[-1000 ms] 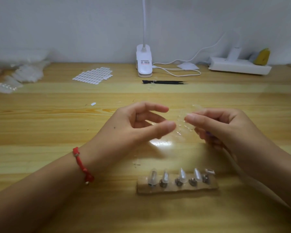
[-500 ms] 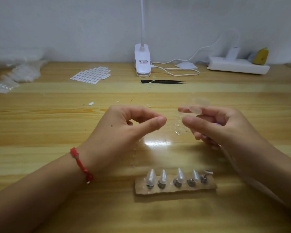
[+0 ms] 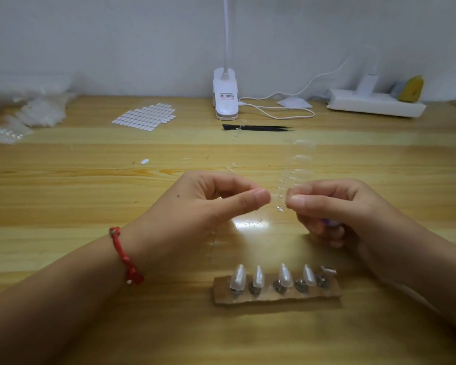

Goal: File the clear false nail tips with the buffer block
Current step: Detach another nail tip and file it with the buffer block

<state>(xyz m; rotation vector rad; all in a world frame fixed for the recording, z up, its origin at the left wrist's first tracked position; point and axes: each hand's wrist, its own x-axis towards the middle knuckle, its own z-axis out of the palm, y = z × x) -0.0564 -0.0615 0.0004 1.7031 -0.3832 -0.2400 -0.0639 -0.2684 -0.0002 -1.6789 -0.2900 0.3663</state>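
On my remote feed, two bare hands meet above a wooden bench (image 3: 63, 206). The right hand (image 3: 348, 209) has a closed grip: thumb and forefinger pinch the lower end of a strip of clear false nail tips (image 3: 302, 159), which stands up from the fingers and leans away toward the wall. A small purple thing (image 3: 331, 222) shows under that hand's curled lower fingers; I cannot tell what it is. The left hand (image 3: 208, 204), with a red cord bracelet (image 3: 124, 256) at the wrist, has its thumb pressed to a curled forefinger just beside the strip. I cannot tell whether that grip has hold of anything.

Nearer the camera lies a cardboard holder (image 3: 277, 296) with four pointed tips upright on it. At the back stand a white clip lamp (image 3: 225, 98), black tweezers (image 3: 258, 127), a sheet of white tabs (image 3: 145, 117) and a power strip (image 3: 377, 105).
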